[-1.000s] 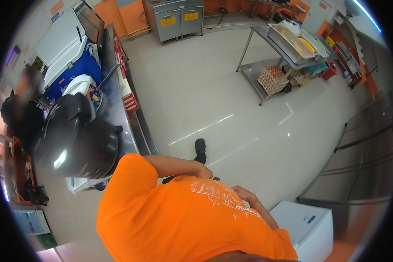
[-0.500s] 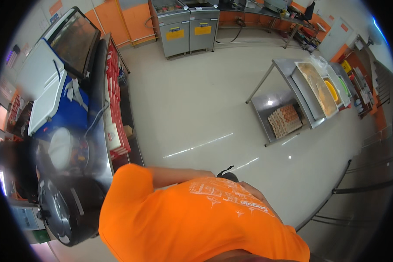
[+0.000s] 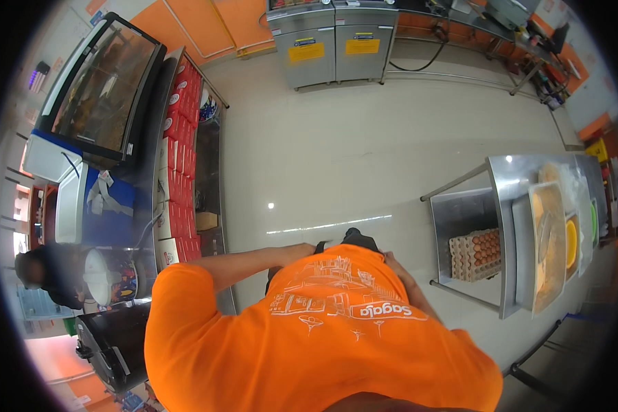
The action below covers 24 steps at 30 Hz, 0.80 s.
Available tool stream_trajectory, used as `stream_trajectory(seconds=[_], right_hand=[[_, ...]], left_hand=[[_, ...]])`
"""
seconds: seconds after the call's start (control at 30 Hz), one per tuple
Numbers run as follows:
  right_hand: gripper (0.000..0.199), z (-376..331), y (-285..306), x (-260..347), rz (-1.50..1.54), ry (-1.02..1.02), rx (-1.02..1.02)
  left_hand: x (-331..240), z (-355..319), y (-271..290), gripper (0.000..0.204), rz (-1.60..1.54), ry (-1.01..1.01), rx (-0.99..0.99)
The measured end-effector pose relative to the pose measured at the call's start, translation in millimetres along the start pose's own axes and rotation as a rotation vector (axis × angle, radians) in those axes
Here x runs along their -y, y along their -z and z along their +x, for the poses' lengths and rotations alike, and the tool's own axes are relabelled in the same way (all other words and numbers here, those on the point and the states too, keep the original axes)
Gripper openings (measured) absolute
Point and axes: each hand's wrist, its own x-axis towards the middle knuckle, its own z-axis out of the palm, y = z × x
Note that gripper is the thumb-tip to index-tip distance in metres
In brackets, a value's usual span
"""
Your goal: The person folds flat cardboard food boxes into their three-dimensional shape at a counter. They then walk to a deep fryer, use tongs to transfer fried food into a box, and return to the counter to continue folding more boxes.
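My left hand is at the front of my waist, by the hem of my orange T-shirt; its fingers are mostly hidden. On the other side of the waist, the shirt partly covers my right hand, and its fingers cannot be made out. Between the two hands, past the hem, a black shape shows, too unclear to name. Nothing held is visible in either hand.
On the left, a steel counter carries a glass display case, a blue cooler box and a black cooker. Red boxes line its side. Another person stands beyond. At right, a steel table holds trays above egg cartons. Fryers stand ahead.
My view has shifted, so the steel table and fryers sit farther right in it. Both my forearms show more plainly, with the hands at the waist.
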Motion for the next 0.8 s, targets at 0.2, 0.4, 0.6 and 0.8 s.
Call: stream_trajectory(seconds=[0.2, 0.4, 0.6, 0.8], right_hand=[[0.077, 114, 142, 149, 0.127, -0.421, 0.419], [0.060, 190, 190, 93, 0.403, -0.790, 0.288], [0.057, 213, 172, 153, 0.387, -0.730, 0.247], [0.055, 273, 154, 270, 0.413, -0.587, 0.085]], left_hand=[[-4, 41, 106, 0.038, -0.061, 0.002, -0.256], [22, 119, 248, 0.040, -0.153, 0.027, -0.198], [50, 174, 437, 0.041, -0.255, -0.038, 0.019], [56, 205, 587, 0.042, -0.708, 0.042, 0.092]])
